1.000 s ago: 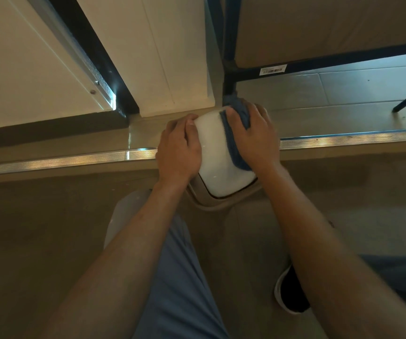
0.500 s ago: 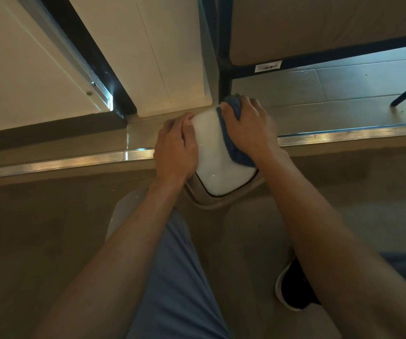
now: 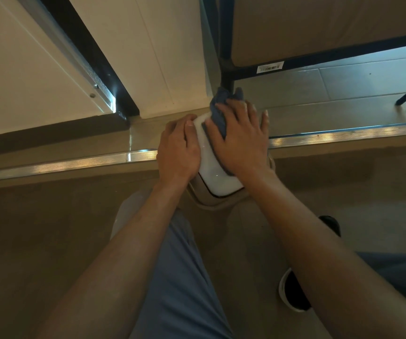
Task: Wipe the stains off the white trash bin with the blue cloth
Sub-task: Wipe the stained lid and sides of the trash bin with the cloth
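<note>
Right hand (image 3: 241, 140), fingers spread, presses the blue cloth (image 3: 219, 111) onto the white trash bin (image 3: 215, 172) lid's far-right side; left hand (image 3: 177, 152) probably grips its left edge.

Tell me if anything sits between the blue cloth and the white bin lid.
Nothing visible does. The right hand presses the blue cloth flat on the white trash bin lid; the left hand holds its side.
</note>
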The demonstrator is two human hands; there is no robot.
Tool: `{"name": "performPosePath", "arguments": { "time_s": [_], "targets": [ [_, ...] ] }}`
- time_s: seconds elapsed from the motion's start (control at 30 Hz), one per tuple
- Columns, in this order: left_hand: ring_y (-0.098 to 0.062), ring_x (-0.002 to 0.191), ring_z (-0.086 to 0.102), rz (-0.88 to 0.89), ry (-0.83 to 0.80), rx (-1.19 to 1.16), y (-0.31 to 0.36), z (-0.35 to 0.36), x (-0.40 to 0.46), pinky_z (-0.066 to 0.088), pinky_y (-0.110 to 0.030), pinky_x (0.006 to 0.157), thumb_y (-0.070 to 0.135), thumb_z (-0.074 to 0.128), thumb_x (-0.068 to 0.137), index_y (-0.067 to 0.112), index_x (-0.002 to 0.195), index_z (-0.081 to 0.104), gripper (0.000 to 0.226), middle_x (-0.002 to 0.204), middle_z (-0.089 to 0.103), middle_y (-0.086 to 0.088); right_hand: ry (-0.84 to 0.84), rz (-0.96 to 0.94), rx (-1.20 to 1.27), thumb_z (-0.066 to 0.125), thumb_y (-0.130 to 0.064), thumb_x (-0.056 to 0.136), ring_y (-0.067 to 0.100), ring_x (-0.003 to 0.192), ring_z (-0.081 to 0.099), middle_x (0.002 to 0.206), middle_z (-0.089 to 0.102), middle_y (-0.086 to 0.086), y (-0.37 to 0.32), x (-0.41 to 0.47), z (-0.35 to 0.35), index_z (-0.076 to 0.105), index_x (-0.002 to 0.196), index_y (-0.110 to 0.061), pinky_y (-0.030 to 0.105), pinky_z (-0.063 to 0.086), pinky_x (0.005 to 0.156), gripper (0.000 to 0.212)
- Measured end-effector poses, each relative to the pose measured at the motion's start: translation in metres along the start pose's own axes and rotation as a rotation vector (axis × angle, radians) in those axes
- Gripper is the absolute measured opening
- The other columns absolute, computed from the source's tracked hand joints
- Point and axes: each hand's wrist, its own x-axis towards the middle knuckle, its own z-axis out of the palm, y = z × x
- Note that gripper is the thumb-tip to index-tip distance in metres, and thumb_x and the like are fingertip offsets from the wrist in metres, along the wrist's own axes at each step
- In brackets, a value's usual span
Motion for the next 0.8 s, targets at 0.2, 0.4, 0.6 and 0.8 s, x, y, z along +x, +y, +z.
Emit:
{"name": "performPosePath", "arguments": {
  "time_s": [0.2, 0.4, 0.6, 0.8],
  "targets": [
    [-0.021, 0.118, 0.056, -0.027, 0.000, -0.006, 0.000, -0.003, 0.000, 0.047, -0.040, 0.101, 0.037, 0.030, 0.107, 0.024, 0.133, 0.064, 0.045, 0.128, 0.063, -0.003, -0.081, 0.115, 0.011, 0.032, -0.058, 0.100, 0.034, 0.123, 0.055, 0.135, 0.057, 0.012, -0.003, 0.033, -0.003, 0.057, 0.134, -0.015, 0.050, 0.041, 0.104, 0.059],
    [-0.021, 0.119, 0.057, -0.019, 0.007, 0.003, 0.001, -0.001, -0.001, 0.047, -0.039, 0.101, 0.038, 0.031, 0.108, 0.025, 0.134, 0.063, 0.043, 0.128, 0.062, -0.003, 0.048, 0.143, 0.358, 0.036, -0.061, 0.100, 0.024, 0.133, 0.048, 0.147, 0.047, 0.005, 0.024, -0.021, 0.003, 0.044, 0.146, -0.021, 0.045, 0.042, 0.108, 0.062],
    [-0.024, 0.118, 0.057, -0.017, 0.013, -0.022, 0.002, -0.001, -0.001, 0.047, -0.043, 0.102, 0.034, 0.033, 0.109, 0.025, 0.133, 0.064, 0.040, 0.126, 0.063, -0.004, 0.052, 0.452, 0.569, 0.033, -0.059, 0.102, 0.024, 0.121, 0.056, 0.132, 0.058, 0.007, 0.029, -0.019, 0.001, 0.051, 0.138, -0.015, 0.042, 0.048, 0.099, 0.060],
    [-0.024, 0.117, 0.057, -0.015, 0.016, -0.014, 0.000, 0.000, -0.002, 0.047, -0.040, 0.101, 0.036, 0.032, 0.108, 0.025, 0.134, 0.064, 0.042, 0.126, 0.062, -0.005, 0.172, 0.448, 0.575, 0.037, -0.055, 0.103, 0.022, 0.142, 0.036, 0.152, 0.037, 0.006, 0.024, -0.093, 0.022, 0.030, 0.153, -0.018, 0.048, 0.037, 0.114, 0.063]
  ]
}}
